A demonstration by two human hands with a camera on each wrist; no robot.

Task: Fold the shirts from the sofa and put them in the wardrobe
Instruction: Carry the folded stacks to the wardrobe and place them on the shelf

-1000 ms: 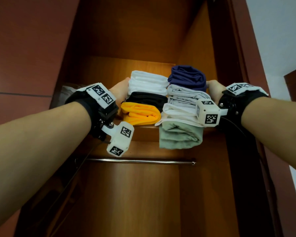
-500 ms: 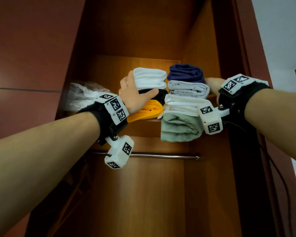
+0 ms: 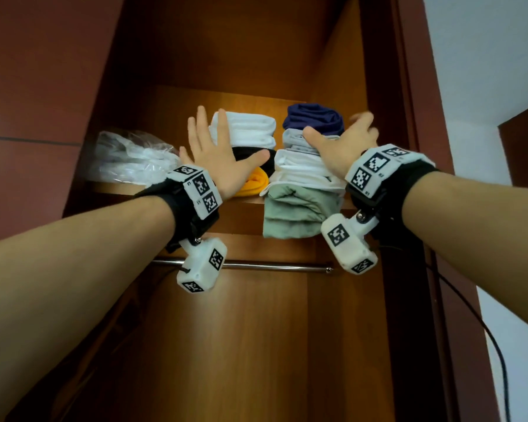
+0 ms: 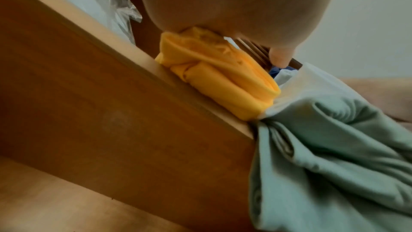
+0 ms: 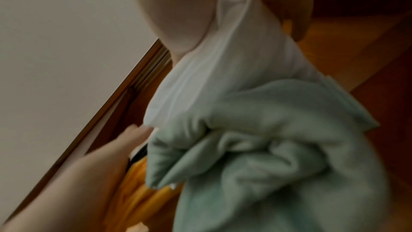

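I see the wardrobe [image 3: 232, 345] open in front of me, reddish-brown wood, with a high shelf [image 3: 235, 213] and a metal hanging rail [image 3: 272, 266] under it. On the shelf sit two stacks of folded shirts side by side, touching. The right stack [image 3: 305, 181] is the taller: a sage-green shirt [image 3: 296, 214] at the bottom, bulky and rumpled, its folded end sagging over the shelf's front edge; white layers above it; then a pale grey one; a navy shirt [image 3: 314, 118] on top. The left stack [image 3: 250, 144] has a yellow shirt [image 4: 220, 80] at the bottom, rolled rather loosely, lying along the shelf edge against the green one; a black layer over it; thick white folds on top. Left of the stacks lies a crinkled clear plastic bag [image 3: 131, 158] with something white inside.

My left hand [image 3: 217, 159] is raised before the left stack, fingers spread straight, holding nothing. My right hand [image 3: 342, 144] is before the right stack, fingers spread and blurred, thumb over the grey layer; no clamped grip there either. Whether the palms touch the cloth I cannot tell. Both wrists carry black bands with white marker blocks [image 3: 200, 190].
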